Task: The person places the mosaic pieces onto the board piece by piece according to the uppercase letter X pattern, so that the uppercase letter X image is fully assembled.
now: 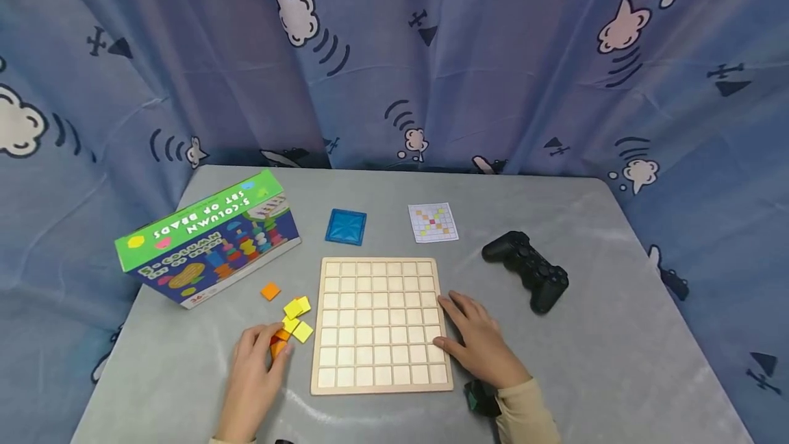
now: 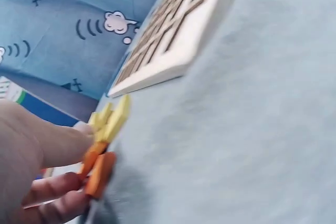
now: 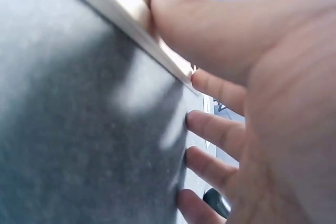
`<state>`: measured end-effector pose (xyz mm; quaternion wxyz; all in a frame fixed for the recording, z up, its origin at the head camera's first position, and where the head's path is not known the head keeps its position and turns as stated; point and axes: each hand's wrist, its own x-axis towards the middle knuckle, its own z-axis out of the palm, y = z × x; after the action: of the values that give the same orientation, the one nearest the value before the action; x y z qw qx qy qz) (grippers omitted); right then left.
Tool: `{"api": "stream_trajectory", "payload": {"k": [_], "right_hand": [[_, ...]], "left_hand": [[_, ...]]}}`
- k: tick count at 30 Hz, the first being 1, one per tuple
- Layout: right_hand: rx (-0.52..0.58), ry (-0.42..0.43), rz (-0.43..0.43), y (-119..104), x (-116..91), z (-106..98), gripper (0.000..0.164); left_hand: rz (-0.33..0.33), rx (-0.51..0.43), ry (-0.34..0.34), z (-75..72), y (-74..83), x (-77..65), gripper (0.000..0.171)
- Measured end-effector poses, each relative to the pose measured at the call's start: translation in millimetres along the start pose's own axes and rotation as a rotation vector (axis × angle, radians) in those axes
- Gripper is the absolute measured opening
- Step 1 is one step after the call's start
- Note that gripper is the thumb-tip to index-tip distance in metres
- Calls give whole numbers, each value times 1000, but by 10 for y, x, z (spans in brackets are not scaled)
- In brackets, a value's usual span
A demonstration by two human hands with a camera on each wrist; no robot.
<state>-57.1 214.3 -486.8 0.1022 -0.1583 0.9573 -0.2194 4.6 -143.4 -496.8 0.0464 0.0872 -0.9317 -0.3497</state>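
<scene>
My left hand [image 1: 253,368] is at the left of the board, its thumb and fingertips curled round several small orange tiles [image 1: 279,348]. Yellow tiles [image 1: 294,307] lie in a loose heap just past the fingertips. Seen from the left wrist, an orange tile [image 2: 101,174] leans among the fingers, with yellow tiles [image 2: 116,119] beside the thumb. The wooden grid board [image 1: 382,389] lies flat, its squares bare. My right hand [image 1: 481,344] rests at the board's right edge, thumb [image 3: 178,9] on top of the rim, the other fingers spread loosely along the side.
One orange tile [image 1: 270,291] lies apart from the heap. A colourful box [image 1: 216,245] stands at the back left. Behind the board are a blue square packet [image 1: 346,227] and a printed pattern card [image 1: 433,223]. A black game controller [image 1: 527,269] is at the right.
</scene>
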Motion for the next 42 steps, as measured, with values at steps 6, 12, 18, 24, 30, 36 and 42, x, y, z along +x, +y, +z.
{"api": "stream_trajectory", "payload": {"k": [6,12,18,24,30,36,42], "right_hand": [[8,19,-1,-3,6,-18,71],[4,21,5,9,15,4,72],[5,31,20,13,14,8,72],[9,39,26,4,16,8,73],[12,47,25,22,20,22,72],[22,52,20,43,16,36,72],[23,53,25,31,16,29,73]], "left_hand": [[-22,-7,38,79,-5,19,38],[-146,-18,51,104,21,39,38],[-157,9,131,154,33,82,38],[-161,-18,235,191,40,92,30],[-238,-130,340,210,23,87,26],[-269,-212,438,184,-3,95,22],[-314,-215,459,170,2,100,22]]}}
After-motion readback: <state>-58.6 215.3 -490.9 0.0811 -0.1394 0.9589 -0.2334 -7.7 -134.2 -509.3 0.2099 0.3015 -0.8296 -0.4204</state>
